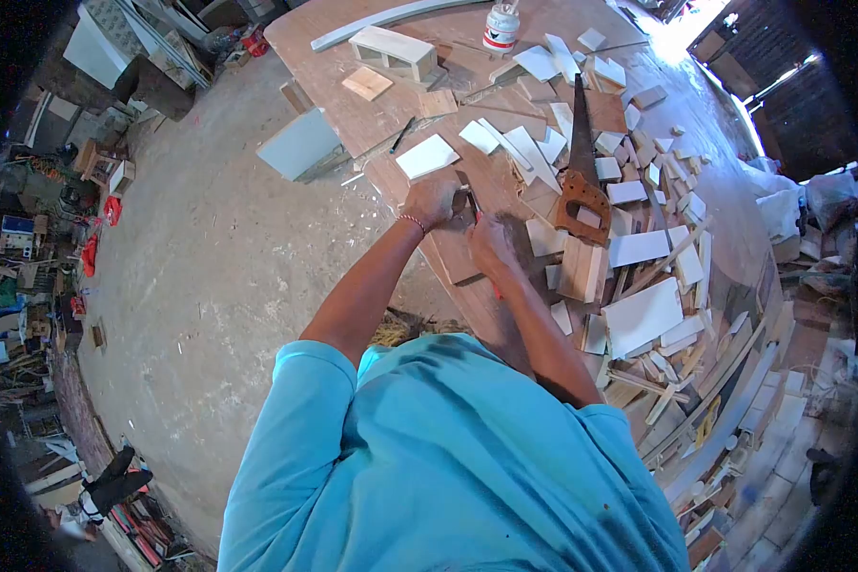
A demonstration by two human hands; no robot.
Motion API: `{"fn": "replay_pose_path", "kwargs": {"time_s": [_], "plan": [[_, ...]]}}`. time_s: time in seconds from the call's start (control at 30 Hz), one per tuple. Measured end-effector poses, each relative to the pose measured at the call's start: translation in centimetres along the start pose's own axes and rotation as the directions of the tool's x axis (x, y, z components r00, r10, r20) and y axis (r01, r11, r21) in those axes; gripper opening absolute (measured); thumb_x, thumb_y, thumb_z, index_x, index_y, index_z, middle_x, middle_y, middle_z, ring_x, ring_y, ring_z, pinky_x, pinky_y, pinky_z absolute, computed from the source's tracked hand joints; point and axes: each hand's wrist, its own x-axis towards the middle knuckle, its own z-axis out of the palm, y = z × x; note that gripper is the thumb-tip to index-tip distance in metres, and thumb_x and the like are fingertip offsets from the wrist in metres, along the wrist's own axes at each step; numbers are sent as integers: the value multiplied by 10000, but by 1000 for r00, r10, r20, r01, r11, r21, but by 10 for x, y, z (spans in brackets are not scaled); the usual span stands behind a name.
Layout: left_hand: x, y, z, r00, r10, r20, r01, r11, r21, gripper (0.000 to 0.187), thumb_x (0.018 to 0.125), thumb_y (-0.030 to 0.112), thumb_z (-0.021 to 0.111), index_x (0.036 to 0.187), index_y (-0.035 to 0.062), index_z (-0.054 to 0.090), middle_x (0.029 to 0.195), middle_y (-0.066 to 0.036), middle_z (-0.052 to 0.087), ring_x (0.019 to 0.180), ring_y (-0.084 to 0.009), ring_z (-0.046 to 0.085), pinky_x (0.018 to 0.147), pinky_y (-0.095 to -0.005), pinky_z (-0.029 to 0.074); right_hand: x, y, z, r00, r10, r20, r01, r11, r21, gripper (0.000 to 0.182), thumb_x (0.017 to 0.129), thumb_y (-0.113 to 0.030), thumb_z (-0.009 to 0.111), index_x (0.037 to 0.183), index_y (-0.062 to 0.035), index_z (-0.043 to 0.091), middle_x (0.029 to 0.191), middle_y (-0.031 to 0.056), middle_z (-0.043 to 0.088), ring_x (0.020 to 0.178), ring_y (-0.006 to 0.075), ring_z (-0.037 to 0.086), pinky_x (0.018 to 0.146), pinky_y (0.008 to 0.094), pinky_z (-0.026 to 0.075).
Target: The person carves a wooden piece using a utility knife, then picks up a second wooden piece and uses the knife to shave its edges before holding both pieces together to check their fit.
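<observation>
My left hand (pixel 432 202) is closed at the edge of the wooden table (pixel 334 105), its fingers round a small piece too tiny to make out. Right beside it, my right hand (pixel 491 243) is wrapped round a thin dark tool (pixel 474 202), whose tip meets the left fingers. What kind of tool it is, I cannot tell. A white board piece (pixel 427 156) lies just beyond the left hand. To the right, a handsaw (pixel 582 191) with a brown wooden handle rests on scattered wood offcuts (pixel 643 317).
A glue jar (pixel 500 30) and a small wooden box frame (pixel 393 52) stand at the far side. A dark pen (pixel 402 134) lies near the table's left edge. Long strips (pixel 725 357) and offcuts crowd the right. Concrete floor (pixel 219 238) spreads on the left.
</observation>
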Motion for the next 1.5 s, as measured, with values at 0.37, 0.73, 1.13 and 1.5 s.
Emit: {"fn": "replay_pose_path", "kwargs": {"time_s": [0.37, 0.73, 1.13, 1.5], "plan": [[-2, -4, 9, 979, 54, -198, -72, 994, -84, 199, 659, 219, 573, 807, 86, 580, 786, -146, 594, 735, -292, 583, 625, -382, 469, 9, -17, -17, 997, -13, 78, 16, 999, -36, 278, 778, -155, 403, 892, 53, 548, 892, 269, 552, 875, 398, 531, 750, 436, 432], [-3, 0, -4, 995, 27, -92, -34, 996, -77, 235, 643, 200, 578, 853, 94, 582, 810, -131, 595, 748, -281, 583, 645, -371, 465, 21, 9, -3, 986, 49, 160, -107, 920, 378, 291, 779, -223, 453, 821, 54, 531, 747, 236, 577, 720, 354, 586, 621, 415, 456], [-3, -4, 4, 989, 33, -141, -46, 995, -91, 188, 641, 182, 575, 795, 77, 555, 761, -138, 587, 741, -287, 577, 638, -384, 460, 4, -19, -15, 994, -48, -99, 42, 998, -54, 256, 807, -141, 413, 828, 76, 546, 787, 247, 570, 742, 339, 587, 631, 393, 472], [-4, 0, -1, 992, -4, -127, -7, 996, -90, 187, 637, 156, 559, 803, 74, 528, 745, -137, 582, 719, -303, 574, 603, -390, 457, -3, -23, -27, 994, -55, 92, 51, 998, 40, 356, 791, -258, 445, 850, 85, 518, 842, 304, 535, 848, 407, 527, 729, 453, 422]]}}
